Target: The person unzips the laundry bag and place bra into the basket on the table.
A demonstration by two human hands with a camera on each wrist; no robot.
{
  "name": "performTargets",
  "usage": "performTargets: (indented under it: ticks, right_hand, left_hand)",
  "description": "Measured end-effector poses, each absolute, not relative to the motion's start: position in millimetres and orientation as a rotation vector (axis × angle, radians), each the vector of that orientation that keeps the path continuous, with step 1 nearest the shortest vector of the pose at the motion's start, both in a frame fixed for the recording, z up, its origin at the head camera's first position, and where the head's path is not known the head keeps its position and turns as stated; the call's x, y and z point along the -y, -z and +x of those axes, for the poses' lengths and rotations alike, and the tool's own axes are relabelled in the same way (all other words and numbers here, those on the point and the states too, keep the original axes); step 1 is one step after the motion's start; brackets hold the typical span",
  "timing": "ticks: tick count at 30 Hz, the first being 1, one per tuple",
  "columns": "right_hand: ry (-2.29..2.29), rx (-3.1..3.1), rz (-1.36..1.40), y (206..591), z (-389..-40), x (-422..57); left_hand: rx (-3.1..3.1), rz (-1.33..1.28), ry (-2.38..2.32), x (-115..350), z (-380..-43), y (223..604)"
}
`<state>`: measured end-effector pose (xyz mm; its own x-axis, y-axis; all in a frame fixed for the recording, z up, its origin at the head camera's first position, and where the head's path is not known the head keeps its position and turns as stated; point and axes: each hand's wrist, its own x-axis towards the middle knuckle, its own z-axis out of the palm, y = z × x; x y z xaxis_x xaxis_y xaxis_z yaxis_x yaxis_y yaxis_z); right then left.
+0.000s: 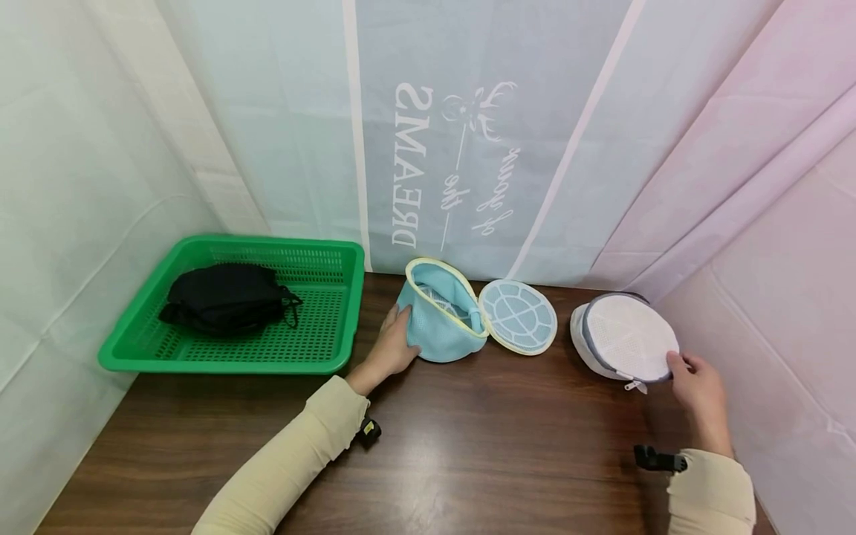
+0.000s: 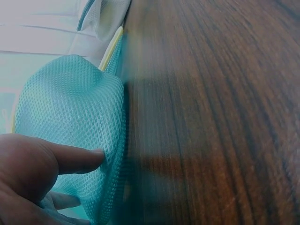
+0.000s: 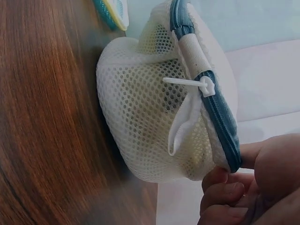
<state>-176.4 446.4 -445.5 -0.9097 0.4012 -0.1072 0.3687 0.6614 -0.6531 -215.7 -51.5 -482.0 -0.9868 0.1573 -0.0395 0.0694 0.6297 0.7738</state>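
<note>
In the head view a light-blue mesh laundry bag (image 1: 444, 338) with yellow trim stands open-mouthed on the table, its round lid (image 1: 518, 317) folded out to the right. My left hand (image 1: 394, 343) holds its left side; the left wrist view shows the thumb (image 2: 79, 159) pressed along the mesh. Further right sits a white mesh laundry bag (image 1: 631, 338) with a grey-blue zipper, its lid lying over the top. My right hand (image 1: 698, 390) pinches this bag's rim at the right edge. A white zipper pull (image 3: 187, 82) hangs at the front in the right wrist view.
At the left, a green plastic basket (image 1: 334, 357) contains a black cloth bundle (image 1: 224, 297) with a cord. The brown wooden table (image 1: 468, 453) meets a printed curtain (image 1: 468, 186) behind the bags. Pale fabric walls stand at both sides.
</note>
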Motion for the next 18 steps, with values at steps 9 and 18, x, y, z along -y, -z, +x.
performTargets:
  ticks: [9,18]
  right_hand:
    - [-0.997,2.987,-0.455,431.4,-165.4,-453.4]
    - [-1.013,3.142,-0.351,424.8,-156.1,-453.5]
  left_hand:
    - [-2.75,0.189,-1.292,51.5,-216.7,484.4]
    - [-2.735,0.196,-1.311,52.8,-214.5,483.8]
